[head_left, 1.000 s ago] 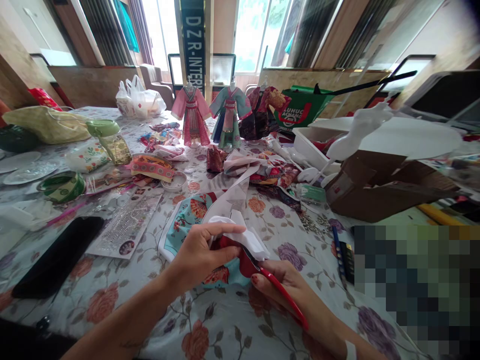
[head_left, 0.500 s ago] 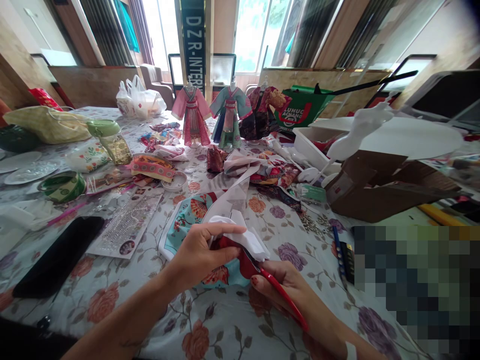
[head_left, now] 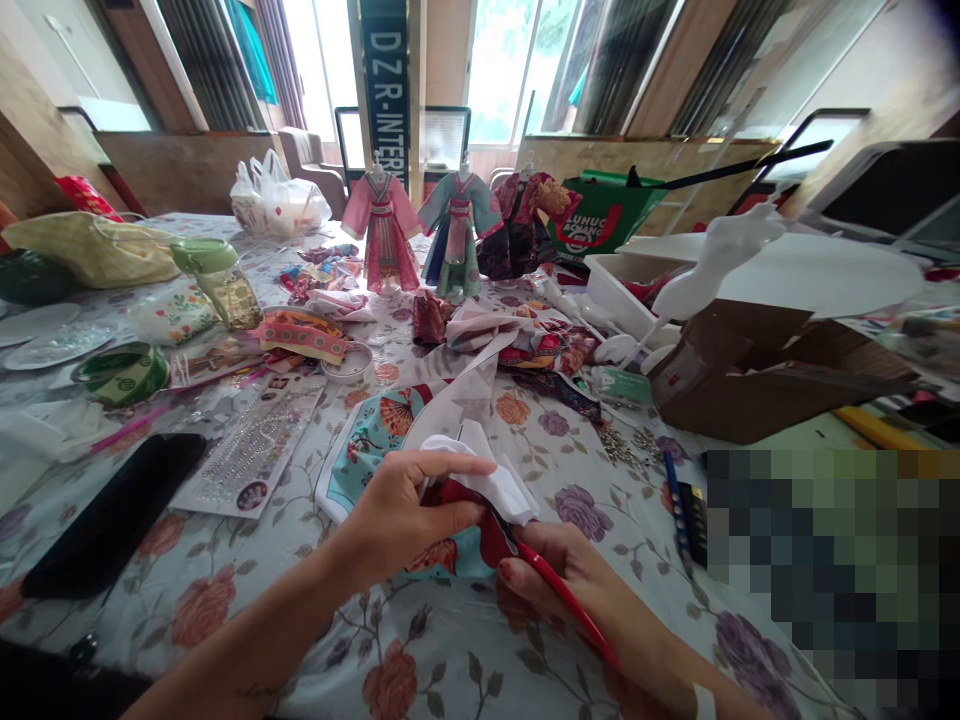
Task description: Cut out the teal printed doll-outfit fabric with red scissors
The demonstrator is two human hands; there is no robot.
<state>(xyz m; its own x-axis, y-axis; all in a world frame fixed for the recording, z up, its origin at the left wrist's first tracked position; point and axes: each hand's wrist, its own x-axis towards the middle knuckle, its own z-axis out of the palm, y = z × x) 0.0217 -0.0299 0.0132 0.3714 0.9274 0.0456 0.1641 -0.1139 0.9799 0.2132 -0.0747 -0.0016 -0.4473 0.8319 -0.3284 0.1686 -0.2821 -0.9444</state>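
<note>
Pinched between the fingers and thumb of my left hand (head_left: 420, 510) is a folded piece of fabric, with a white layer (head_left: 502, 488) on top and a dark red layer (head_left: 493, 538) beneath. My right hand (head_left: 566, 575) is closed on a slim red tool (head_left: 564, 590), whose tip meets the fabric's edge; its exact kind is hard to make out. Turquoise patterned fabric with fans (head_left: 375, 430) lies on the table behind and under my left hand.
Small dressed forms (head_left: 382, 235) stand at the back. A black phone-like object (head_left: 112, 515) and a sheet of beads (head_left: 251, 450) lie left. At right are a cardboard box (head_left: 750, 370), a white tray (head_left: 622, 300) and a blue pen (head_left: 677, 500).
The red tool and my right fingers have shifted very slightly against the fabric. My left hand keeps its hold, nearly in the same place.
</note>
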